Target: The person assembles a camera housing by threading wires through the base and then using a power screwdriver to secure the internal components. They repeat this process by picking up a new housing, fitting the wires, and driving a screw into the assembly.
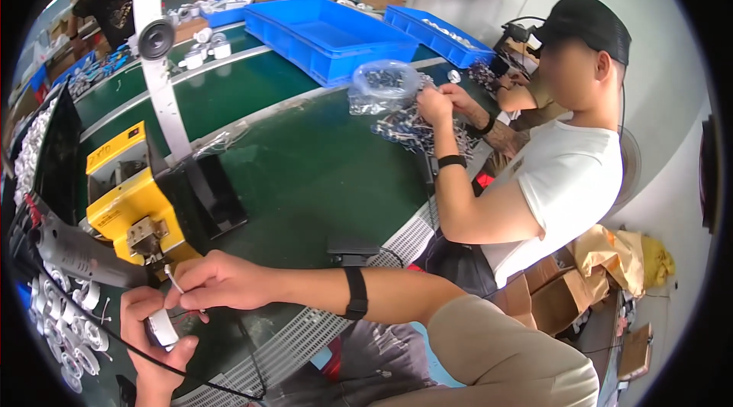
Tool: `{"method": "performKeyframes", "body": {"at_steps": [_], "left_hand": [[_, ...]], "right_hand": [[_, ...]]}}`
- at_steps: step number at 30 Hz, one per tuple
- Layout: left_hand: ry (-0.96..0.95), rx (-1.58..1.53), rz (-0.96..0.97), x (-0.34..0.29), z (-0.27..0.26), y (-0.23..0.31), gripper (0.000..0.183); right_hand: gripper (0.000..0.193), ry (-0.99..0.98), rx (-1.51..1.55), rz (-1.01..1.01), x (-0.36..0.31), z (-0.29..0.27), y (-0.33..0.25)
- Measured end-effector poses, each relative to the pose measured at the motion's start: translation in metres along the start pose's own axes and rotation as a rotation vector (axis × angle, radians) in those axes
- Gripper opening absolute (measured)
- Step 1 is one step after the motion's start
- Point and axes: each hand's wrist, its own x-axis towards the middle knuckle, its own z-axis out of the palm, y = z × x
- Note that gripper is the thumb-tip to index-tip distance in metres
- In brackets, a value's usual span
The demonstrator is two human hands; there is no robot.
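Observation:
My left hand (149, 346) is closed around a small white housing (161, 328), held low over the near left of the green bench. From the right, my right hand (229, 280) reaches across and pinches a thin white cable end (175, 280) just above the housing. Short red and dark wires (192, 314) show between the two hands. Just beyond my fingers is the metal head (146, 239) of a yellow bench machine (126, 212). How the wires join the housing is hidden by my fingers.
A grey cylindrical tool (84, 250) lies left of my hands, near many white round parts (72, 331). A black cable crosses by my left wrist. Blue bins (328, 44) stand at the back. On the right, a co-worker (565, 155) handles wires beside a clear bag (385, 86).

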Motion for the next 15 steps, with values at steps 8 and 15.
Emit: {"method": "performKeyframes", "body": {"at_steps": [8, 15], "left_hand": [[-0.028, -0.426, -0.508, -0.005, 0.009, 0.018, 0.042], [-0.010, -1.247, -0.765, 0.002, 0.028, 0.009, 0.048]], "right_hand": [[0.015, 0.103, 0.177, 0.202, 0.004, 0.002, 0.003], [0.012, 0.170, -0.664, -0.116, -0.008, -0.008, -0.011]]}}
